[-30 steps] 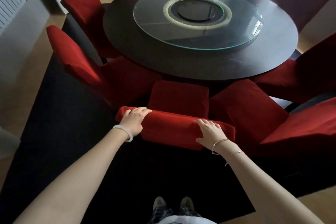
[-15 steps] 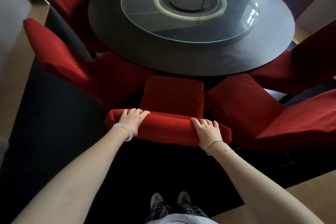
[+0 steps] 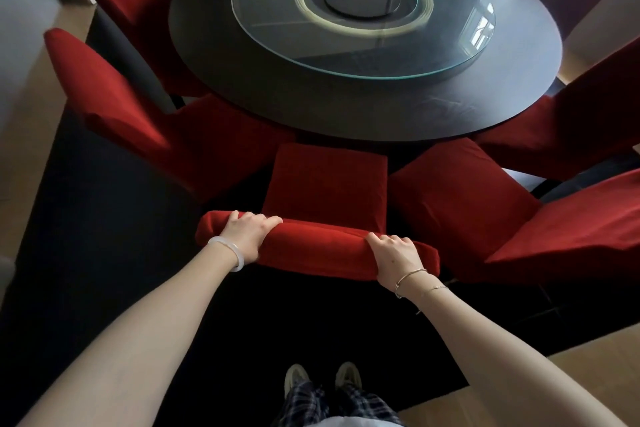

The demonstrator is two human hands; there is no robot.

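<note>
Both your hands hold the red chair.
Your left hand (image 3: 244, 236) and right hand (image 3: 394, 255) curl over the chair back (image 3: 318, 246), near the round table (image 3: 363, 104).

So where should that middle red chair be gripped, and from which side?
Take the red chair by its padded backrest top, from behind, hands apart like the left hand and right hand: the seat faces the round table and neighbouring chairs flank it.
</note>
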